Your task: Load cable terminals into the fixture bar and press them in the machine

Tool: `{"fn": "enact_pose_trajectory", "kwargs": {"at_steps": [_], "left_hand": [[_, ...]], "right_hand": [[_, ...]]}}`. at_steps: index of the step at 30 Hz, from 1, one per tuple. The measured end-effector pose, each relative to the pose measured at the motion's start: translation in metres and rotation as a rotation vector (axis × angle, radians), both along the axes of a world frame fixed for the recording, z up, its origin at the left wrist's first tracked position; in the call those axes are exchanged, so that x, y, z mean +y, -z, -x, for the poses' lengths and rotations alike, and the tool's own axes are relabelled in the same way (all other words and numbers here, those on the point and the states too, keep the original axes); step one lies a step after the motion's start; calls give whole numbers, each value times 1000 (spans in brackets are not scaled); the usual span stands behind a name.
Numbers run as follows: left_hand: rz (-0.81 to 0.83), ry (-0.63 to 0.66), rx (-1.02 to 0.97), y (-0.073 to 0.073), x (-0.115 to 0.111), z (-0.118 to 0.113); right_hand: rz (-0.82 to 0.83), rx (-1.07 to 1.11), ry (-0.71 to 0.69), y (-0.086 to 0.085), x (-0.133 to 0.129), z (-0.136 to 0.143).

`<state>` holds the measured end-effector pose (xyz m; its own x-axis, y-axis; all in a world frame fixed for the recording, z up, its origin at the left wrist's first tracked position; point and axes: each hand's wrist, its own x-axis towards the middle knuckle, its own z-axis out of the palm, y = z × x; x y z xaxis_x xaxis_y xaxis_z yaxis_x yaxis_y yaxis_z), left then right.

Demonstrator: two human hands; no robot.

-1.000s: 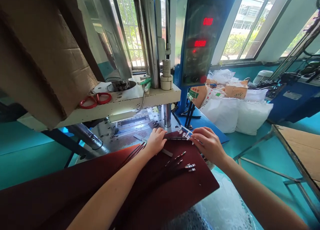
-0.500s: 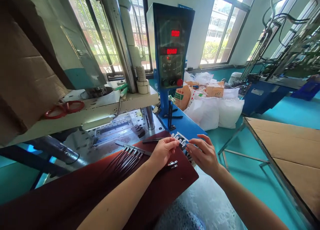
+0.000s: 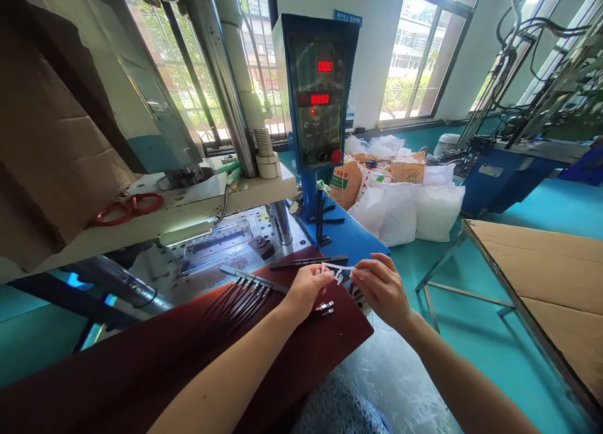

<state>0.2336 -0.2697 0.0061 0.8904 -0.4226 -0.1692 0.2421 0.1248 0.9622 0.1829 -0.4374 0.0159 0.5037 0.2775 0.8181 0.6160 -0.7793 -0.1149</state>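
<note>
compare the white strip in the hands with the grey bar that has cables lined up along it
The white strip is held up between the left hand and right hand; the grey bar lies by the red-brown board's edge.
The white strip has small prongs; the grey bar has black cables along it.
Both are narrow.

Factory workshop, mine: control box (image 3: 313,132), red digits (image 3: 320,99) lit; white sacks (image 3: 398,215); apparently another machine (image 3: 502,178), far right.

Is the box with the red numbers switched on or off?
On: the control box shows glowing red digits in two displays, all reading zeros.
</note>
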Motion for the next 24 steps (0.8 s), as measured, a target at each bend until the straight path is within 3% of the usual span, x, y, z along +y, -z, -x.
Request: {"fn": "enact_pose_trajectory", "kwargs": {"at_steps": [5, 12, 18, 24], "left_hand": [[-10, 108, 80, 4, 12, -3], [-7, 94, 256, 7, 34, -11], [120, 50, 299, -3, 20, -23], [286, 46, 291, 8, 8, -30]], "right_hand": [[-42, 11, 7, 3, 4, -10], [-102, -21, 131, 9, -15, -26], [-88, -4, 148, 15, -11, -29], [-30, -71, 154, 10, -1, -25]]}}
